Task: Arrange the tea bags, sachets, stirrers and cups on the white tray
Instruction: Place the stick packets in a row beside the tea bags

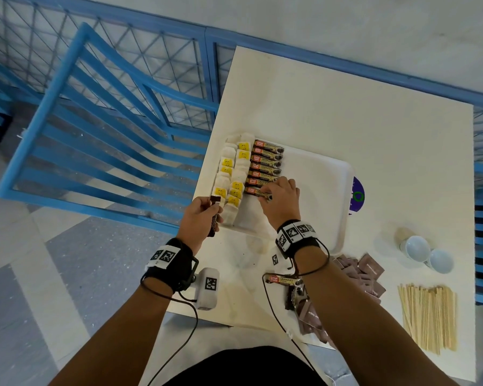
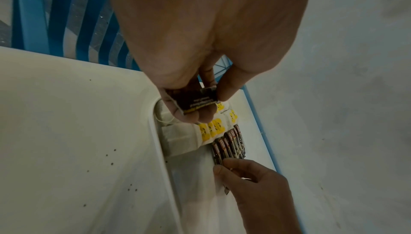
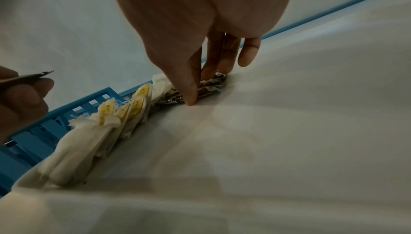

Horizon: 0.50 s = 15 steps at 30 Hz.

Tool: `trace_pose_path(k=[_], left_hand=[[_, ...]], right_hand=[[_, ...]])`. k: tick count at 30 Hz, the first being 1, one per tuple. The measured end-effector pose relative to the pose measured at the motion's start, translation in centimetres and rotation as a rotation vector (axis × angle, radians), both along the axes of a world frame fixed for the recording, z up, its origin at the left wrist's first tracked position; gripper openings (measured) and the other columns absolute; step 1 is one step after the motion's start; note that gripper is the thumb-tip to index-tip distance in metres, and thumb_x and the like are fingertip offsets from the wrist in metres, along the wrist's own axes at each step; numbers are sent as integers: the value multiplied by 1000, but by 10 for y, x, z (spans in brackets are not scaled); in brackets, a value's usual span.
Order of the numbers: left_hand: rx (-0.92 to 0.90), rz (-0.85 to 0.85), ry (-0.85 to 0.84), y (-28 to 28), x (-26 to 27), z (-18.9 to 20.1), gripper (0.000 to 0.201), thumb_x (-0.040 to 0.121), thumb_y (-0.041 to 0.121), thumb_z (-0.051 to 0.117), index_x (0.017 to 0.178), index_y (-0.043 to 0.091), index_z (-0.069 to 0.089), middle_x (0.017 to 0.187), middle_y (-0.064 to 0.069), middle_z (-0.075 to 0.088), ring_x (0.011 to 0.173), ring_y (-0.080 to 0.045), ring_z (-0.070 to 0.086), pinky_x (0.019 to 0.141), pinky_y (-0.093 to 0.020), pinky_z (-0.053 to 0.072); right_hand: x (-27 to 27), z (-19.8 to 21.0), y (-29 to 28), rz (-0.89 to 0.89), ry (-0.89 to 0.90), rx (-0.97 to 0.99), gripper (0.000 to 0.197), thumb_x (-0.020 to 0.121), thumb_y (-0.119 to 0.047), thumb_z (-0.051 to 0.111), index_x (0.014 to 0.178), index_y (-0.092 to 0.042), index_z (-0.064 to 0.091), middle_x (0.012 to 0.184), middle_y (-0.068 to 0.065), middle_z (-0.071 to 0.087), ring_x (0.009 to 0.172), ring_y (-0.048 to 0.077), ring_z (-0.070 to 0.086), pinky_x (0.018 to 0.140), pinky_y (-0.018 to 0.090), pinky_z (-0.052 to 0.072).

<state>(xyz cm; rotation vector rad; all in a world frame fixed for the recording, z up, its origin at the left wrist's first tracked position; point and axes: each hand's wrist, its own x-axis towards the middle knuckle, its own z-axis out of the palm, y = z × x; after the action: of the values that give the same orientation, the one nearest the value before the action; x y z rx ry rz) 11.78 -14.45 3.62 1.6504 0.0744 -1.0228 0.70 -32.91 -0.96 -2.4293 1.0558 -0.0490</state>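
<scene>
The right hand pinches a coffee sachet flat onto the white tray, squaring it under the sachet row beside the tea bags along the tray's left edge, while the left hand grips a spare sachet ready at the tray's near-left corner.

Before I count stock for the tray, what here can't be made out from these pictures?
- Brown sachets: head view, the right forearm covers part of the pile; no count.
- Stirrers: head view, too thin and overlapped to count.
- Purple disc: head view, mostly under the white tray; print unreadable.
- Stick in the left hand: left wrist view, lettering too small and dim.
</scene>
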Motion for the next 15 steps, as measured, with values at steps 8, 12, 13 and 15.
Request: trace_pose_path(k=[8, 12, 13, 15], left_hand=[[18, -40, -33, 1, 3, -1, 11, 101, 8, 57, 111, 3, 60, 90, -13, 64, 74, -21, 60, 61, -34, 51], [22, -62, -84, 1, 3, -3, 9, 98, 13, 66, 106, 9, 67, 93, -13, 63, 78, -24, 63, 71, -44, 61], [31, -72, -98, 1, 4, -4, 10, 97, 14, 68, 106, 11, 69, 94, -12, 63, 80, -26, 63, 78, -50, 62], [45, -79, -101, 1, 4, -5, 9, 95, 15, 71, 103, 12, 70, 92, -9, 64, 83, -28, 64, 84, -58, 60]], right_hand=[[6, 0, -2, -11, 30, 13, 18, 86, -24, 71, 103, -19, 69, 110, 0, 62, 108, 24, 49, 95, 38, 38], [5, -2, 0, -13, 11, 8, 19, 85, -27, 71, 102, -19, 68, 108, 0, 62, 106, 24, 49, 93, 40, 40], [4, -2, 1, -15, 8, 5, 18, 85, -27, 70, 101, -19, 68, 108, 0, 62, 105, 25, 50, 92, 41, 40], [3, -2, 1, -17, 7, 1, 16, 86, -26, 69, 101, -19, 68, 108, 0, 62, 105, 25, 50, 92, 41, 40]])
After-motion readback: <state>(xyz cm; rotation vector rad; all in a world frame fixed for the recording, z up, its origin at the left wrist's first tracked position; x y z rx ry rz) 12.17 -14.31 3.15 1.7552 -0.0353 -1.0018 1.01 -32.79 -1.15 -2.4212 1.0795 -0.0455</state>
